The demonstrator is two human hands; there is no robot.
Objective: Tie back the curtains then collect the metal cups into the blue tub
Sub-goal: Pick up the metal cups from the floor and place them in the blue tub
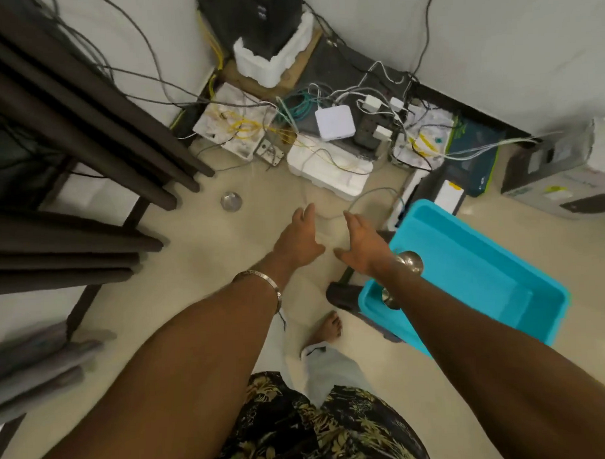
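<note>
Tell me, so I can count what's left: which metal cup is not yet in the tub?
The metal cup on the floor, beside the dark curtain; the others sit inside the blue tub.

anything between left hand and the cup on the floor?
Head view: only bare floor between the left hand and the metal cup.

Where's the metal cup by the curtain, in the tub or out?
Out. The metal cup stands upright on the floor near the dark curtain, apart from the blue tub; neither open hand touches it.

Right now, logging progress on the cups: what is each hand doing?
Left hand: open, holding nothing.
Right hand: open, holding nothing.
</note>
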